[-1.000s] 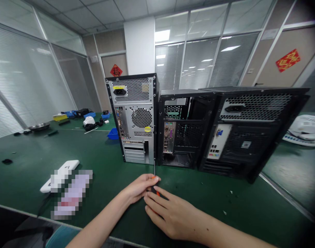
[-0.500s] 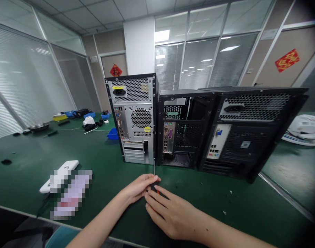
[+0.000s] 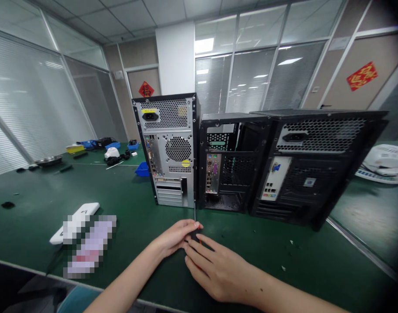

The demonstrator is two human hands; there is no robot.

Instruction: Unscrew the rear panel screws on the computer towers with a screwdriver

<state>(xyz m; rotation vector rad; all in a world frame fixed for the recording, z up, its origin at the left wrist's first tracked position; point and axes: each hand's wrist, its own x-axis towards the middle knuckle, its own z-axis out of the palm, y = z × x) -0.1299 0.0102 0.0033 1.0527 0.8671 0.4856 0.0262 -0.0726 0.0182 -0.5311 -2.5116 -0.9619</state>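
Observation:
My left hand (image 3: 178, 237) is closed around the front of a screwdriver's black and red handle (image 3: 195, 235). My right hand (image 3: 215, 265) grips the rear of the same handle, its fingers partly hiding it. The thin metal shaft (image 3: 195, 213) points away from me, and its tip meets the lower right corner of the silver computer case (image 3: 172, 201). That case stands upright with its back panel facing me. Whether the tip sits in a screw is too small to tell.
To the right stand an open black case (image 3: 229, 174) and another black case (image 3: 299, 174). A white device (image 3: 88, 208) and a blurred-out object (image 3: 97, 239) lie at left. Behind are blue trays (image 3: 142, 169), a metal bowl (image 3: 48, 161) and small scraps (image 3: 283, 268).
The right hand's fingers have shifted slightly on the screwdriver handle. The left hand, the shaft and the cases stay practically where they were.

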